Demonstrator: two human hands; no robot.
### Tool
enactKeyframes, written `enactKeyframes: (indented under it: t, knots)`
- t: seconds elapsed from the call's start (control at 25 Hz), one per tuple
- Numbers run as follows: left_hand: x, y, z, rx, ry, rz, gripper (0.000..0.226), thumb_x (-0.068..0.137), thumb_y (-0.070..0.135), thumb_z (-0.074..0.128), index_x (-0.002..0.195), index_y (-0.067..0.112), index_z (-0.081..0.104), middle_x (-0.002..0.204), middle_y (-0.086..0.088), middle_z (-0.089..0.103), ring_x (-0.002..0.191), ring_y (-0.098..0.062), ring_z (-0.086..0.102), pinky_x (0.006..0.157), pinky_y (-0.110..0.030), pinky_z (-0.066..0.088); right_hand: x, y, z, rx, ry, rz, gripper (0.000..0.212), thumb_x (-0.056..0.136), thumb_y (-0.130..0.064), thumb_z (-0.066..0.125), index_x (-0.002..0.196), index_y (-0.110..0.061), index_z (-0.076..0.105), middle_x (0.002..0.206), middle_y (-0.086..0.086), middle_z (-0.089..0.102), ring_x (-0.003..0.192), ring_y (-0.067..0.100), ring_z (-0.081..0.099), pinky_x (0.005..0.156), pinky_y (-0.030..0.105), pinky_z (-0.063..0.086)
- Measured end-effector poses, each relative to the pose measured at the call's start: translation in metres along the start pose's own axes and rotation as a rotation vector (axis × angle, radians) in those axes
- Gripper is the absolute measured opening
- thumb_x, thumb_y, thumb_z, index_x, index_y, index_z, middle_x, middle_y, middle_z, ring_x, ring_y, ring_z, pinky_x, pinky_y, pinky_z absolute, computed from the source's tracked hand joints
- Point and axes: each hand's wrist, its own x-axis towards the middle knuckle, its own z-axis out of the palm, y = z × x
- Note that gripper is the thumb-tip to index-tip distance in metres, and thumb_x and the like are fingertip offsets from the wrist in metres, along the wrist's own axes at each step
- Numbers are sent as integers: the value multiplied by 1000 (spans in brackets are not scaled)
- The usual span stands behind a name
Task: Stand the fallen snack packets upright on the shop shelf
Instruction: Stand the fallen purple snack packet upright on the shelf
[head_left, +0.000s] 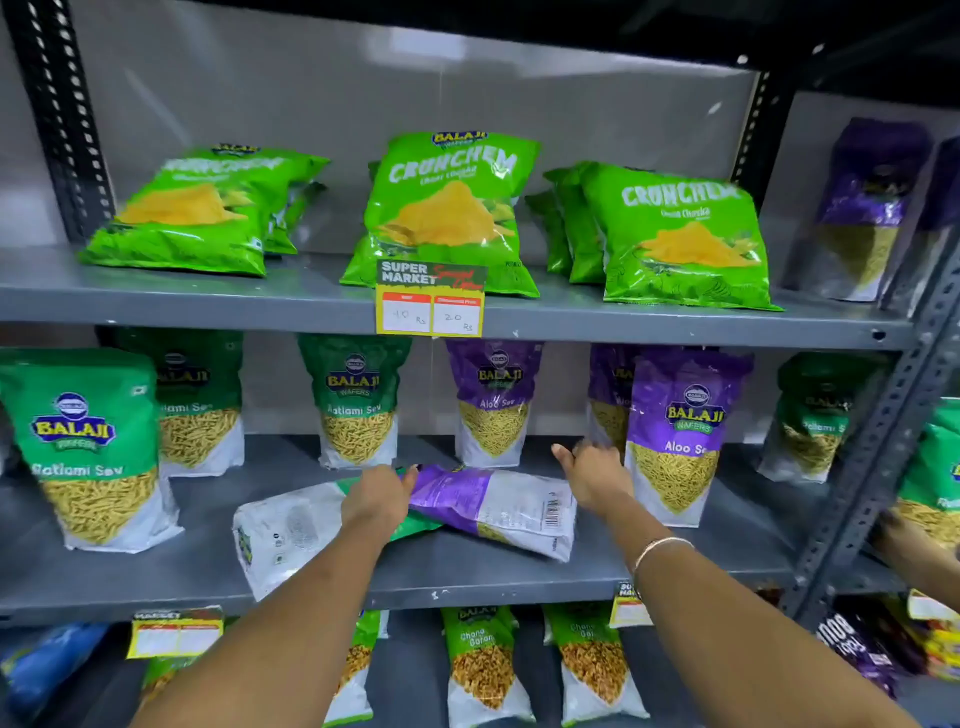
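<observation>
two fallen packets are seen lying flat on the middle shelf (467, 582), near its front edge: a green packet (280, 535) on the left and a purple packet (498, 506) on the right, the purple one overlapping the green one's top end. the left hand (376, 501) is laid over the place where the two meet, its thumb against the purple packet's upper end; whether its grip is closed on either packet cannot be told. the right hand (592, 475) is reached further back, just beside the standing purple aloo sev packet (675, 436), with its grip loosely curled and nothing seen in it. the pick-up step appears to be in hand. next, the purple packet would need to be grasped at its top, lifted clear of the green one, and set on its base among the standing purple ones.
</observation>
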Motion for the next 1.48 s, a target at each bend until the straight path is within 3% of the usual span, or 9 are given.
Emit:
enactKeyframes:
  t: [0.2, 0.36, 0.56, 0.72, 0.84, 0.96, 1.12, 1.24, 1.48]
  knots:
    - [30, 31, 57, -777, -508, -626, 89, 85, 58, 44, 145, -4, 20, 153, -25, 26, 135, -41, 37, 109, -48, 35, 85, 42, 33, 88, -353, -26, 52, 93, -53, 27, 57, -15, 34, 92, 19, 60, 120, 38, 49, 101, 40, 35]
    - [46, 42, 97, -1111, -528, -712, 88, 84, 48, 55, 147, 2, 14, 155, -24, 16, 139, -43, 26, 109, -55, 30, 128, 51, 73, 235, -591, -49, 61, 87, -59, 40, 90, -2, 63, 115, 20, 60, 113, 28, 55, 95, 34, 40]
    - [58, 39, 114, -1190, -588, -731, 45, 84, 35, 61, 108, -2, 50, 97, -25, 59, 100, -41, 57, 106, -51, 37, 133, 42, 78, 345, -836, -28, 28, 80, -45, 64, 80, -18, 57, 68, -6, 55, 64, 9, 49, 56, 20, 40]
    - [61, 40, 100, -1124, -593, -654, 30, 83, 29, 63, 88, 1, 55, 66, -19, 71, 78, -33, 59, 90, -52, 48, 129, 43, 58, 255, -910, -37, 41, 75, -41, 71, 53, -15, 48, 29, -9, 47, 29, 5, 43, 36, 16, 33]
    - [65, 51, 76, -1069, -609, -564, 22, 84, 28, 63, 83, 7, 57, 51, -13, 71, 77, -28, 59, 94, -51, 41, 122, 40, 48, 305, -940, -23, 29, 77, -30, 71, 69, -6, 57, 46, -4, 57, 42, 7, 55, 44, 19, 48]
    - [80, 61, 51, -958, -586, -410, 18, 82, 26, 66, 93, 14, 58, 80, -6, 72, 92, -26, 61, 99, -52, 39, 114, 38, 42, 410, -922, -25, 49, 72, -25, 77, 110, 1, 59, 88, 6, 65, 80, 18, 62, 68, 35, 54]
    - [99, 79, 42, -819, -517, -163, 39, 79, 17, 70, 115, 11, 54, 114, -1, 61, 117, -14, 49, 95, -38, 39, 100, 37, 61, 614, -656, -31, 54, 59, -16, 85, 103, -4, 56, 98, 6, 66, 73, 13, 65, 49, 24, 48]
    - [104, 90, 49, -782, -453, -31, 42, 77, 7, 70, 118, 7, 58, 116, -6, 64, 106, -13, 52, 87, -27, 38, 97, 40, 81, 719, -421, 9, 88, 38, -20, 93, 110, 2, 47, 116, 11, 63, 94, 20, 65, 71, 39, 57]
    - [115, 86, 68, -780, -428, 48, 45, 78, -3, 66, 121, -6, 57, 112, -13, 69, 65, 1, 65, 62, -15, 47, 91, 42, 95, 743, -296, 52, 73, 52, -6, 87, 109, -3, 42, 123, 16, 58, 115, 30, 55, 98, 45, 46]
